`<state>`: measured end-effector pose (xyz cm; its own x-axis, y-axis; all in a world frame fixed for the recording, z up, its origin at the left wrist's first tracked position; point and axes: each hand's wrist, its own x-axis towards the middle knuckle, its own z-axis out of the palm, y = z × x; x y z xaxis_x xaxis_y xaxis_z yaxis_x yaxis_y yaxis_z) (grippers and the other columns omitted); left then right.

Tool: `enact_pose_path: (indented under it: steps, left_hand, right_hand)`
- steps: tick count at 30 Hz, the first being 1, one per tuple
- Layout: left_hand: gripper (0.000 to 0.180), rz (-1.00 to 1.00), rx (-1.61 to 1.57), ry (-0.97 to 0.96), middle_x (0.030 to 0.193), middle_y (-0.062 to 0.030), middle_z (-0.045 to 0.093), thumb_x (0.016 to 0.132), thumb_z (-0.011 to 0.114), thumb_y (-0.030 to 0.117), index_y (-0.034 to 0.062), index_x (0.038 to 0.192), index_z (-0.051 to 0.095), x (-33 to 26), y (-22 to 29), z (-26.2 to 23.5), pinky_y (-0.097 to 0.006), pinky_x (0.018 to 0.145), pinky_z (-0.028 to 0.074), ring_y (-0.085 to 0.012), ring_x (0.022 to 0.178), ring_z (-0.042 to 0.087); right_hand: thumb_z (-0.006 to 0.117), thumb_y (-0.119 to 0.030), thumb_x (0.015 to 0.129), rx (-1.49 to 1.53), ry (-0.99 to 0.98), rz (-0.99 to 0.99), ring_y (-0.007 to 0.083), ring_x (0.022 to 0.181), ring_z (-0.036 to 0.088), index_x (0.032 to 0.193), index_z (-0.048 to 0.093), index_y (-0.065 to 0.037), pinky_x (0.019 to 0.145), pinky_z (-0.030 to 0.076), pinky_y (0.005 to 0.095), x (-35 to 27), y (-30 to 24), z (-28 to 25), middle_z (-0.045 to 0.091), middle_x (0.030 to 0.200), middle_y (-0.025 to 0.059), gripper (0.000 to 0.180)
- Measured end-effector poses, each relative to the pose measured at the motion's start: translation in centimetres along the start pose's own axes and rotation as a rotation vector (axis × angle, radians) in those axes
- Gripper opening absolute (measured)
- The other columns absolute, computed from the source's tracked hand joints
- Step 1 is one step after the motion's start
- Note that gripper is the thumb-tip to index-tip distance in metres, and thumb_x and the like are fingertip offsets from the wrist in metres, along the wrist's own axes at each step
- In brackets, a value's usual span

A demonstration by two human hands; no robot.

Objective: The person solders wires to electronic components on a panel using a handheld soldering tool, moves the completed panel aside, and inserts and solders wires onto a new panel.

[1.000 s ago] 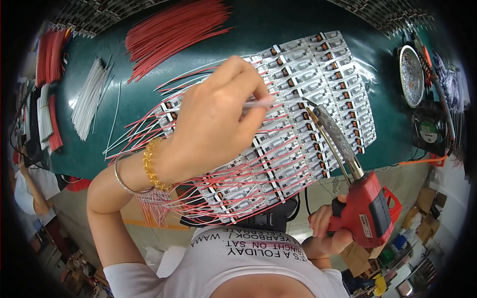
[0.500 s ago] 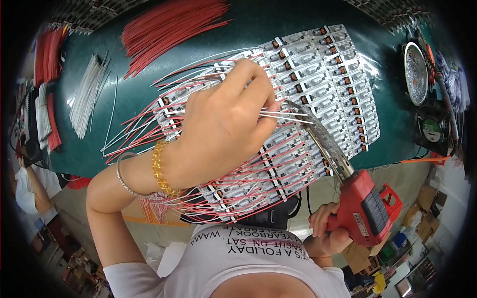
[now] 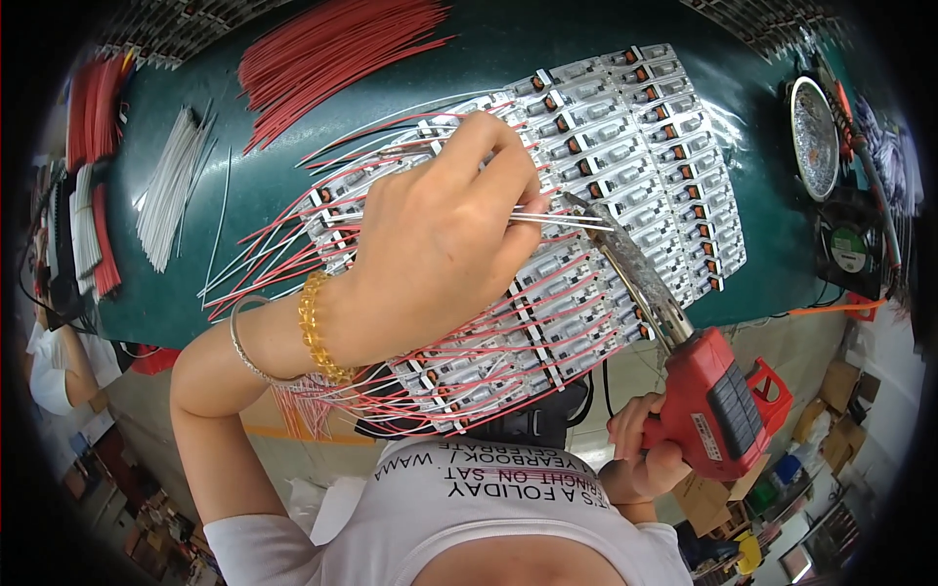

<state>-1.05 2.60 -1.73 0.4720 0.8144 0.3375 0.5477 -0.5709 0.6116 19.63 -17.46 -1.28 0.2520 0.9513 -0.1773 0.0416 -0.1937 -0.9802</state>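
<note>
White wire [image 3: 562, 221] pinched in left hand [image 3: 440, 244] grip, at soldering gun [image 3: 684, 361] tip.

The left hand [image 3: 440, 244], with a gold bead bracelet [image 3: 318, 327] at the wrist, pinches a thin white wire [image 3: 562, 221] over a panel of small white circuit boards with red and white leads [image 3: 625, 166] lying across the dark green counter [image 3: 489, 59]. The right hand [image 3: 640, 459] grips a red pistol-shaped soldering gun [image 3: 718, 396] at the counter's near edge, its metal tip meeting the wire's end. Loose red wires [image 3: 332, 49] lie toward the far edge, white wires [image 3: 176, 186] toward the left edge.
</note>
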Motion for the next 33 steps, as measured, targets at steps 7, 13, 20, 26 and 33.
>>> enact_pose_path:
  steps: [7, 13, 20, 26, 33]
  left_hand:
    - [0.01, 0.007, 0.002, 0.002, 0.085, -0.0074, 0.052, 0.074, 0.063, 0.006, 0.0022, 0.075, 0.054, 0.2, 0.1, -0.2, -0.035, 0.046, 0.045, -0.0253, 0.054, 0.057]
    - [0.012, -0.085, 0.022, -0.049, 0.087, -0.0062, 0.057, 0.07, 0.067, 0.001, 0.0038, 0.075, 0.056, 0.1, 0.6, -0.5, -0.029, 0.052, 0.046, -0.0199, 0.065, 0.059]
    - [0.013, -0.084, -0.067, -0.069, 0.089, -0.0092, 0.057, 0.07, 0.068, 0.0, 0.0033, 0.079, 0.059, 0.3, 1.0, -1.0, -0.028, 0.053, 0.047, -0.0201, 0.065, 0.058]
    - [0.012, -0.161, -0.236, -0.066, 0.088, -0.0101, 0.056, 0.07, 0.07, 0.001, 0.002, 0.079, 0.063, 0.2, 0.8, -1.5, -0.025, 0.054, 0.042, -0.0191, 0.066, 0.054]
    - [0.015, 0.114, 0.005, 0.041, 0.061, -0.0017, 0.053, 0.062, 0.072, 0.001, 0.0061, 0.074, 0.065, 0.0, 1.4, -1.5, -0.033, 0.073, 0.035, -0.019, 0.068, 0.051]
  right_hand:
    - [0.057, -0.063, 0.078, -0.116, -0.059, -0.102, 0.0101, 0.037, 0.041, 0.118, 0.04, 0.005, 0.04, 0.036, 0.0235, -0.1, 0.3, -1.0, 0.043, 0.046, -0.002, 0.081]
    - [0.056, -0.063, 0.079, 0.061, -0.016, -0.054, 0.0097, 0.036, 0.04, 0.121, 0.039, 0.005, 0.039, 0.035, 0.0233, 0.7, -0.5, 0.6, 0.043, 0.045, -0.0023, 0.082]
    - [0.055, -0.063, 0.08, 0.126, 0.057, -0.063, 0.0091, 0.035, 0.038, 0.121, 0.039, 0.006, 0.038, 0.034, 0.0225, 1.4, -1.2, 1.4, 0.04, 0.044, -0.0027, 0.082]
    - [0.055, -0.065, 0.078, 0.204, 0.054, -0.016, 0.0091, 0.035, 0.038, 0.12, 0.039, 0.006, 0.038, 0.033, 0.0223, 1.3, -1.9, 1.8, 0.04, 0.044, -0.0027, 0.084]
    - [0.071, -0.047, 0.074, 0.372, 0.073, 0.029, 0.0132, 0.042, 0.041, 0.121, 0.038, 0.008, 0.042, 0.032, 0.0284, 0.3, -1.7, 0.9, 0.043, 0.05, 0.0009, 0.079]
